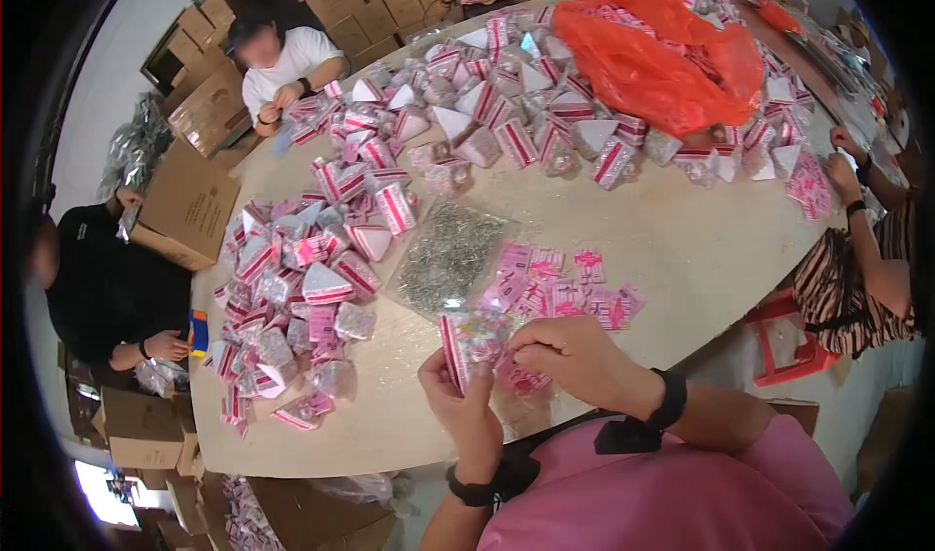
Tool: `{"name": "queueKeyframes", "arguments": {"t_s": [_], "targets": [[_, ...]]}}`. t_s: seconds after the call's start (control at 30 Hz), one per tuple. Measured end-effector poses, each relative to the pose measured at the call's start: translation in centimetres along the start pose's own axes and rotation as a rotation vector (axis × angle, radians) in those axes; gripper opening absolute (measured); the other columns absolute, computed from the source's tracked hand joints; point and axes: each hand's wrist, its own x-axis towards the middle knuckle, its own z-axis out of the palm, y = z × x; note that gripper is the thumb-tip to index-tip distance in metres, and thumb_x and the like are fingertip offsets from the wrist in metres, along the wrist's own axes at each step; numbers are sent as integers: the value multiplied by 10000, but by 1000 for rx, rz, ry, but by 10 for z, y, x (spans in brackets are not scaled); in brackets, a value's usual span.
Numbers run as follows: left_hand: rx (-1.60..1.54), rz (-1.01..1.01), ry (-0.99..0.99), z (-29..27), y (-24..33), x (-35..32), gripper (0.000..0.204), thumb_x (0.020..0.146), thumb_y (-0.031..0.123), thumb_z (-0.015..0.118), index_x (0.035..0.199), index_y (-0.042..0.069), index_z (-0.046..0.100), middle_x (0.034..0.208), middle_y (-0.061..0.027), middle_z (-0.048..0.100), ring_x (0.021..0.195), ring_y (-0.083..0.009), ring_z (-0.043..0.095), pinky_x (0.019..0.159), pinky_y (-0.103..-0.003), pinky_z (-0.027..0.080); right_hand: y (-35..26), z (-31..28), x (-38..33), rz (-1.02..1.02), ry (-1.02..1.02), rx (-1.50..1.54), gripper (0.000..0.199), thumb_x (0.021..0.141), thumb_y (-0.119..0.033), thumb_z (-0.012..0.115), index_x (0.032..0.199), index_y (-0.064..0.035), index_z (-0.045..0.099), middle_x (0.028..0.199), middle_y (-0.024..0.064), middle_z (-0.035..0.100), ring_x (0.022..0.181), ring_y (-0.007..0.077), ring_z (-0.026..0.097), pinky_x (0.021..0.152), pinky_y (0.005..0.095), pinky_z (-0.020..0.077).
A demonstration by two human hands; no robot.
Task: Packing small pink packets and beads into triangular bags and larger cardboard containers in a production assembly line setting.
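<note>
My left hand (463, 410) grips a small clear packet (479, 339) by its lower left side; colourful bits show inside, and a pink striped strip runs along its left edge. At the packet's right edge my right hand (570, 354) is closed in a pinch; what its fingertips hold is hidden. Just beyond the hands lies a flat clear plastic bag (450, 254) full of small silvery metal pieces. Several pink printed cards (567, 296) are spread on the table to the right of that bag, some partly under my right hand.
Similar packets (331, 283) are heaped on the left of the pale table (682, 225), and more line the far side. A red plastic bag (662, 59) lies on the far heap. Co-workers sit around. Cardboard boxes (190, 205) stand left; a red stool (784, 342) stands right.
</note>
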Motion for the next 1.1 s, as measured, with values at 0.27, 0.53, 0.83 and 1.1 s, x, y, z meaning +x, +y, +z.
{"name": "queueKeyframes", "arguments": {"t_s": [0.27, 0.53, 0.83, 1.1], "targets": [[-45, 17, 20, -2, 5, -2, 529, 782, 126, 721, 1172, -20, 394, 1060, -82, 482, 946, -139, 498, 859, -288, 414, -3, 6, -1, -43, 0, -26, 133, 851, -72, 602, 946, 6, 652, 815, 100, 672, 723, 130, 626, 634, 265, 489], [39, 83, 7, -1, 4, -3, 370, 827, 59, 604, 1132, -17, 410, 1063, -109, 510, 955, -151, 537, 850, -295, 450, 0, 9, 0, -156, 50, -105, 122, 846, -66, 584, 920, -1, 655, 754, 101, 658, 665, 128, 620, 589, 264, 482], [129, 148, 17, 0, 3, -4, 472, 793, 111, 669, 1162, -11, 400, 1071, -91, 491, 982, -150, 502, 853, -302, 422, -2, 8, 0, -129, 61, -135, 109, 841, -70, 578, 885, -4, 652, 713, 104, 639, 630, 135, 613, 568, 267, 474], [398, 426, 81, -5, -7, -2, 549, 755, 67, 690, 1195, -26, 374, 1109, -114, 436, 985, -177, 498, 875, -307, 416, -1, 12, 0, -132, 98, -234, 133, 844, -107, 565, 874, -5, 644, 733, 145, 630, 636, 236, 620, 582, 322, 476]]}}
